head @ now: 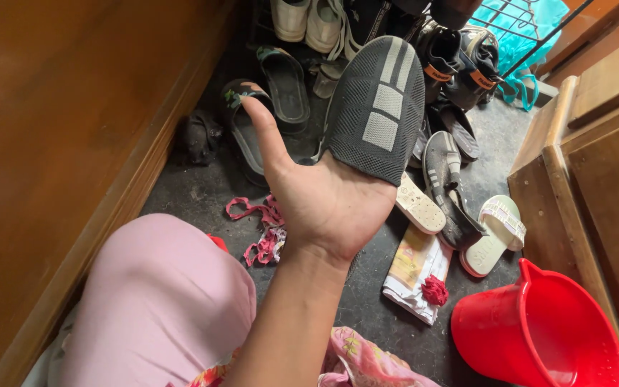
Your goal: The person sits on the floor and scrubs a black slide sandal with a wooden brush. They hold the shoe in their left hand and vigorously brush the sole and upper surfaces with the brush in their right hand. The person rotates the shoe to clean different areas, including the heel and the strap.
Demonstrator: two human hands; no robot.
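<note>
My left hand (327, 204) is raised palm up, thumb spread to the left. Its fingers are tucked inside a dark grey knit shoe (380, 107) with pale grey stripes, so the shoe sits over them like a mitten and hides them. The shoe's toe points away from me, above the dark floor. My right hand is out of view. My knee in pale pink cloth (159, 301) is at the lower left.
Black slippers (281, 86), a grey sandal (449, 186) and a white slipper (496, 236) lie on the floor. A red plastic jug (539, 337) stands lower right beside wooden boards (596, 179). A wooden cabinet (59, 143) walls the left. A pink rag (263, 229) and a folded cloth (413, 276) lie near.
</note>
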